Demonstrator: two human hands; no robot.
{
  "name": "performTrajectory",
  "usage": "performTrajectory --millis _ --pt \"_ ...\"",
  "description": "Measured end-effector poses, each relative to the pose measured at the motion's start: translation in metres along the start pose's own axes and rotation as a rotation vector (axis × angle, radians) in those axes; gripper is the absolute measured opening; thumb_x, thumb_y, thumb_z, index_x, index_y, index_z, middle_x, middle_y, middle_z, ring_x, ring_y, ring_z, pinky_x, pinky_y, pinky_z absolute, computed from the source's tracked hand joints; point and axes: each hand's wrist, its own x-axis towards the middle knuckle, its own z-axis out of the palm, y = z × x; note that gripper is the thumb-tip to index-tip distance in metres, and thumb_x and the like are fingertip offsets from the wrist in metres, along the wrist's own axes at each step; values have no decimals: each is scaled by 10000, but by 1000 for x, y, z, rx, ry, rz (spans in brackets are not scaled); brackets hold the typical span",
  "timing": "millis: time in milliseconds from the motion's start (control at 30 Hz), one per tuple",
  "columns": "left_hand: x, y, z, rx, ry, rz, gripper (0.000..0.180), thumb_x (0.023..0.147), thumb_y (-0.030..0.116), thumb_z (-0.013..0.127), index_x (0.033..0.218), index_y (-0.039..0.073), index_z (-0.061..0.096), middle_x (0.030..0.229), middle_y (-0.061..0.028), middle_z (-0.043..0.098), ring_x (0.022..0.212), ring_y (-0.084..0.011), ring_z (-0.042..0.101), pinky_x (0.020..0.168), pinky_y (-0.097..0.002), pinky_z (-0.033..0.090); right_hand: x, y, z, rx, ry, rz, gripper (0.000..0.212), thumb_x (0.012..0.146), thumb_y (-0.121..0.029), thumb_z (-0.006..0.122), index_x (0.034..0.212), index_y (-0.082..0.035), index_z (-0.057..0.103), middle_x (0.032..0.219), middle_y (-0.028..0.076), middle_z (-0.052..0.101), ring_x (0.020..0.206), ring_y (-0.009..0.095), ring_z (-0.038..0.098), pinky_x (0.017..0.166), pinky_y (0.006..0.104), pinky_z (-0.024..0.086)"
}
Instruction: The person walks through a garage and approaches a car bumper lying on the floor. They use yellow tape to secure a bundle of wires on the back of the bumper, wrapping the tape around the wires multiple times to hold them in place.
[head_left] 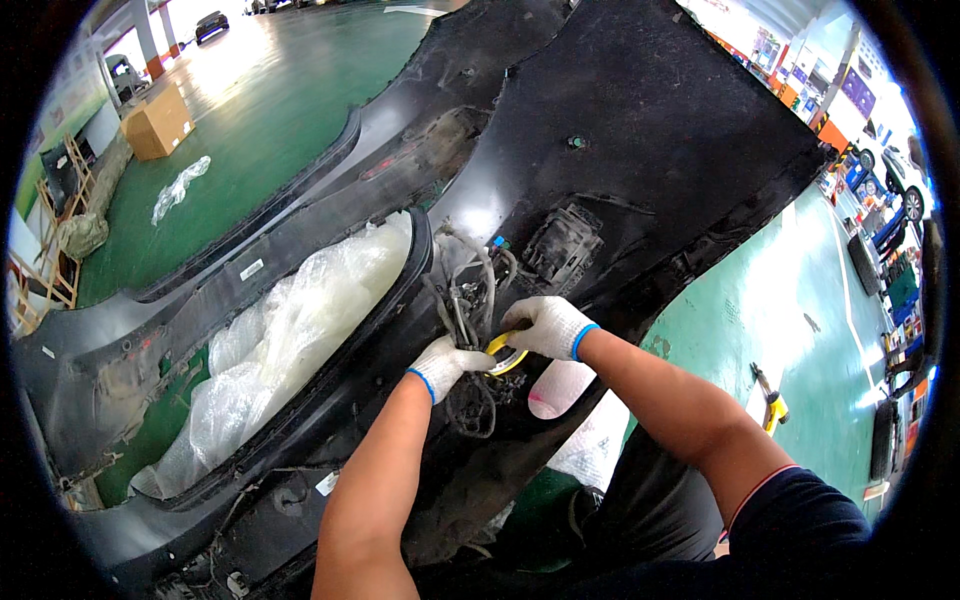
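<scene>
Head view: your gloved right hand (548, 328) has its fingers closed over the upper edge of what reads as a yellow tape roll (497, 344). Gloved left hand (445, 367): thumb reaches to the roll's left side, other fingers curl in by the cable bundle (470, 300); can't tell how tightly they're closed or whether they grip any strand. Roll sits between your hands, right at the bundle, on the inner side of the black bumper cover (650, 130).

Step in hand, my read: working the roll on the loose cables. Next move would call for the strands held together by your left, the roll kept clear of loops hanging below. Snag risk there, I'd say.

Blue connector (498, 241) and dirty black module (563, 248) are just above the bundle.

Containers: cardboard box (157, 122) on the green floor, far left; contents not visible. Bubble wrap (300, 320) shows within the cover's long opening, left of your hands.
</scene>
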Motion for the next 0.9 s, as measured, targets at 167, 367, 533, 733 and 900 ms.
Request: performTrajectory --millis 167,367,533,733,900 --pt "9 -6 2 83 22 41 587 740 186 820 1285 7 694 1224 -107 719 1122 -238 642 1033 -363 456 3 -1 7 -170 47 27 332 807 -332 751 1039 -98 781 1007 187 753 958 382 719 855 446 576" --pt "10 -3 5 273 57 -3 547 748 233 811 1238 5 724 1179 -128 744 1101 -238 661 1007 -362 476 11 -8 15 -419 -30 45 340 821 -366 723 971 -66 780 977 200 749 959 377 727 869 452 581" --pt "8 -4 4 355 21 48 547 749 231 811 1239 6 723 1167 -130 746 1094 -239 663 1008 -359 477 15 -4 14 -311 -104 159 400 804 -396 726 979 -42 784 1013 222 753 987 395 723 890 450 575" --pt "-7 -8 -3 22 73 -66 491 736 187 817 1186 9 733 1108 -102 745 1059 -231 662 997 -368 476 15 21 -18 388 124 294 506 828 -370 704 1101 56 737 934 190 743 823 229 695 801 386 573" --pt "-10 -8 0 -60 81 -96 482 727 196 808 1169 16 740 1093 -98 747 1030 -237 656 1010 -358 447 6 24 -13 291 -139 199 677 823 -438 763 1338 -9 664 1162 181 735 963 245 712 911 369 566"
